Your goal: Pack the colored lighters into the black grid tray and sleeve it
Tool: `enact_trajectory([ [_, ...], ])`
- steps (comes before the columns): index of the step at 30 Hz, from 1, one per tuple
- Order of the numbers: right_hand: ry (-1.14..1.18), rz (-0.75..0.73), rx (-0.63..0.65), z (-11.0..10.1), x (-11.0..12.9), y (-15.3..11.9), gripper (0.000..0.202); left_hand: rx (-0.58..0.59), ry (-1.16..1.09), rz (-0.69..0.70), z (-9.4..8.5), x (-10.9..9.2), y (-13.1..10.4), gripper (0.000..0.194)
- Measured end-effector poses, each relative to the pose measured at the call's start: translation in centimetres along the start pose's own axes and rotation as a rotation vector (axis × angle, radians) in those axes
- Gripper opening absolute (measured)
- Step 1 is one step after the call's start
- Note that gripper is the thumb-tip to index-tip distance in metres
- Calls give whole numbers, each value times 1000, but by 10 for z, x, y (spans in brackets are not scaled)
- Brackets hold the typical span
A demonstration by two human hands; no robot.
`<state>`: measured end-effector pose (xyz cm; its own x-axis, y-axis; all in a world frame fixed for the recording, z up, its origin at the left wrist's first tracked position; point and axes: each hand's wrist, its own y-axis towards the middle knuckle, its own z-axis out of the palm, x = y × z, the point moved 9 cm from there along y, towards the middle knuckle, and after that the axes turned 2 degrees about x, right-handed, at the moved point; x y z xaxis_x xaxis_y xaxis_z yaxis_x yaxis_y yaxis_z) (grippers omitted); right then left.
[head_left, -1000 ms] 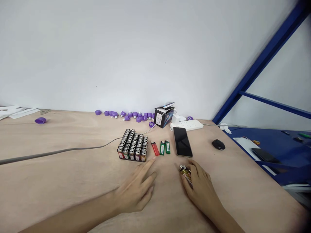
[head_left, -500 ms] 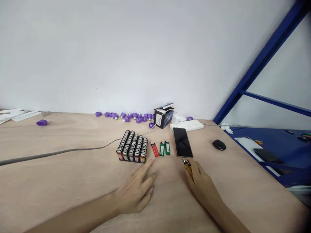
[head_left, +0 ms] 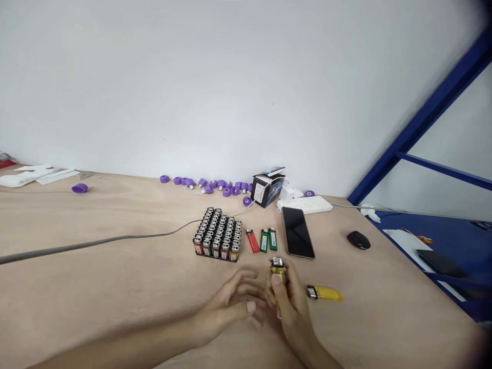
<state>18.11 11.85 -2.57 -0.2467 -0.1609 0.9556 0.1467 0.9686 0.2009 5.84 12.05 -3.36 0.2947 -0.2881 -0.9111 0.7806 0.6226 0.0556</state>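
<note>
My right hand (head_left: pixel 290 297) is closed round a yellow lighter (head_left: pixel 277 270), its metal top upward and the thumb along its body. Just left of it, my left hand (head_left: pixel 234 302) is open, fingers apart and slightly blurred, and nothing shows in it. To the right of my right hand a second yellow lighter (head_left: pixel 326 293) lies flat on the table. Beyond the hands, a red lighter (head_left: pixel 252 241) and two green lighters (head_left: pixel 264 241) lie side by side. A black tray (head_left: pixel 215 258) holds upright lighters in rows, left of these loose ones.
A phone (head_left: pixel 298 233) lies beyond my right hand, with a white power strip (head_left: pixel 307 205) behind it. A black box (head_left: pixel 265 189) and several purple caps (head_left: pixel 226 191) line the wall. A grey cable (head_left: pixel 115 239) crosses the left side. A mouse (head_left: pixel 359 240) sits at right.
My right hand has moved left toward my left hand with a yellow lighter. Another yellow lighter now lies on the table. My left hand has drawn back from the red lighter. The view has shifted slightly.
</note>
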Motion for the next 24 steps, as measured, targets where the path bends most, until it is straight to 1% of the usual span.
enact_trajectory([
  [2, 73, 86, 0, 20, -9, -2, 35, 26, -221, -94, 4, 7, 2, 47],
  [4, 70, 130, -16, 33, -14, -2, 39, 22, -349, -157, 3, 10, 3, 47],
  [6, 40, 123, 53, 46, -12, 1, 39, -7, -427, -195, -1, 12, 3, 46],
  [8, -15, 62, 158, 57, -3, 7, 37, -40, -469, -225, -5, 16, 3, 43],
  [9, -44, 26, 187, 59, 3, 10, 38, -59, -482, -235, -7, 17, 4, 40],
  [11, -71, -15, 217, 59, 12, 16, 39, -100, -483, -252, -10, 21, 4, 37],
  [12, -52, -8, 236, 58, 14, 18, 39, -122, -474, -258, -11, 22, 4, 38],
  [13, -9, 19, 251, 57, 13, 20, 39, -139, -459, -266, -13, 24, 3, 40],
  [15, 138, 107, 265, 54, 8, 24, 37, -136, -422, -280, -12, 27, 3, 39],
  [16, 234, 154, 238, 51, 3, 25, 36, -123, -408, -280, -12, 28, 3, 36],
  [18, 412, 220, 142, 42, -6, 30, 35, -93, -396, -269, -10, 30, 4, 33],
  [20, 525, 241, 47, 33, -15, 36, 36, -67, -387, -253, -9, 32, 5, 37],
  [22, 581, 260, 15, 30, -22, 42, 38, -41, -332, -247, -7, 33, 5, 45],
  [24, 612, 283, 33, 31, -27, 47, 41, -11, -184, -233, -5, 29, 5, 49],
])
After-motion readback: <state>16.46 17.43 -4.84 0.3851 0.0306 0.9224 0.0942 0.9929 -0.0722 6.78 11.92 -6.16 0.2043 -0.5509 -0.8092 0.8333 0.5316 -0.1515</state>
